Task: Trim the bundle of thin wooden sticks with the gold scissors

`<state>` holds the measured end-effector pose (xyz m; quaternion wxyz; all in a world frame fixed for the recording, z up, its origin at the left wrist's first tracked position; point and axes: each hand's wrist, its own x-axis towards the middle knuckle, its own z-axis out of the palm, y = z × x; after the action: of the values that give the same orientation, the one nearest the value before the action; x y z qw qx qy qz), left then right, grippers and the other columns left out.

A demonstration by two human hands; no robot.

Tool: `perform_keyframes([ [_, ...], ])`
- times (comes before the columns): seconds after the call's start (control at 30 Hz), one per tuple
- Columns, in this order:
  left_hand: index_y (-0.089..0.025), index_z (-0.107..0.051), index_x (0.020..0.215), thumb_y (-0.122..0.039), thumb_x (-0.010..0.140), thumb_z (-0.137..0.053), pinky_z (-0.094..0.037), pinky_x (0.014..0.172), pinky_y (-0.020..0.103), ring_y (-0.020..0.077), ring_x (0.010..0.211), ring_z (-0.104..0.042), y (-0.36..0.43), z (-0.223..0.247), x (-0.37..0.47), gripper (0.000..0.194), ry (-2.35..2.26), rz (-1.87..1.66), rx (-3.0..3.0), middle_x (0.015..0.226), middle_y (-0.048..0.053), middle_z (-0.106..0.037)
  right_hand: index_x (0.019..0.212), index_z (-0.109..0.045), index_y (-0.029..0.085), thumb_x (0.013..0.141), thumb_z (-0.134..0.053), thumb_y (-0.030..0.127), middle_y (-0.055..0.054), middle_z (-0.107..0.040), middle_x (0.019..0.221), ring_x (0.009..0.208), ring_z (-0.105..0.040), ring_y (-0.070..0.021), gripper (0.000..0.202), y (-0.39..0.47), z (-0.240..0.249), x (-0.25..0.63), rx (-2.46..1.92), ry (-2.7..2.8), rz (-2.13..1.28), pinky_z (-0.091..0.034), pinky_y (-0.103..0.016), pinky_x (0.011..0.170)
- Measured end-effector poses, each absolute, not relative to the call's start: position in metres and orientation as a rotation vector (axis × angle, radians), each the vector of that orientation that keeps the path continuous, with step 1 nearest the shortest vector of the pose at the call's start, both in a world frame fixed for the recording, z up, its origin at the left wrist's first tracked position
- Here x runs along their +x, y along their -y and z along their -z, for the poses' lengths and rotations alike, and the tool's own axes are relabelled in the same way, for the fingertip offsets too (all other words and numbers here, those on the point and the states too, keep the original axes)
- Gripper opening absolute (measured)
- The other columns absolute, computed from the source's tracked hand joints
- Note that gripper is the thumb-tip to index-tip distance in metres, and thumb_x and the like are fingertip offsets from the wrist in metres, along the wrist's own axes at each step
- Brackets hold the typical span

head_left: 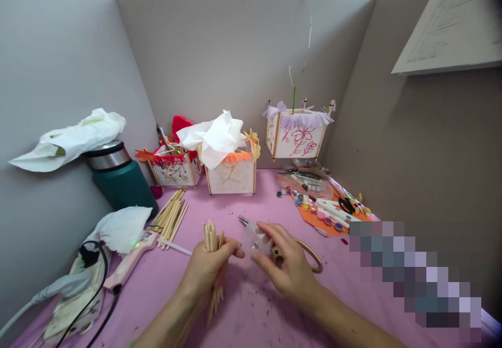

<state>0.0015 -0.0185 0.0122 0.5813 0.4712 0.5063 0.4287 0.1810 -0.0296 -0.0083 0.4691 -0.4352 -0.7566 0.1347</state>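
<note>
A bundle of thin wooden sticks is held just above the bench by the left hand; its grip is closed around the middle, and the ends are left free above and below. Since the tops are uneven and one stick is splayed from the rest, some could be lost if the squeeze were eased. By the right hand, fingers and thumb are curved about a clear plastic piece; whether it is pinched cannot be told. Beside it, the scissors are laid with their points turned away from the person, so a fingertip could be pricked if they were knocked or dragged along. A white rod is seen between the pink corded tool and the left hand; were it caught by the forearm, the tool could be pulled round. If that tool is hot, which cannot be seen, the white tissue beside it could be scorched, and the loose pile of sticks nearby could be scattered
</note>
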Motion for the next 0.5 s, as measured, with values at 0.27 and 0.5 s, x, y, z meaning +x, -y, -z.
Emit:
perform_keyframes([
  [0.27, -0.012, -0.066, 0.069, -0.048, 0.068, -0.067, -0.012, 0.034, 0.020, 0.0038, 0.029, -0.022, 0.020, -0.009, 0.007, 0.035, -1.198, -0.984, 1.137, 0.031, -0.009, -0.031, 0.122, -0.048, 0.010, 0.083, -0.053, 0.024, -0.016, -0.058, 0.111, 0.097, -0.052, -0.0262, 0.042, 0.032, 0.014, 0.175, -1.162, 2.155, 0.181, -0.043, -0.041, 0.083],
  [0.5, -0.014, -0.069, 0.061, -0.053, 0.060, -0.070, -0.044, 0.054, 0.022, 0.0185, 0.069, -0.059, 0.024, -0.007, 0.010, 0.039, -1.316, -1.092, 1.253, 0.067, 0.005, -0.064, 0.076, -0.060, 0.019, 0.090, -0.038, 0.021, -0.001, -0.063, 0.067, 0.063, -0.056, -0.0131, 0.026, 0.024, -0.004, 0.209, -1.327, 1.932, 0.352, -0.038, -0.024, 0.062],
])
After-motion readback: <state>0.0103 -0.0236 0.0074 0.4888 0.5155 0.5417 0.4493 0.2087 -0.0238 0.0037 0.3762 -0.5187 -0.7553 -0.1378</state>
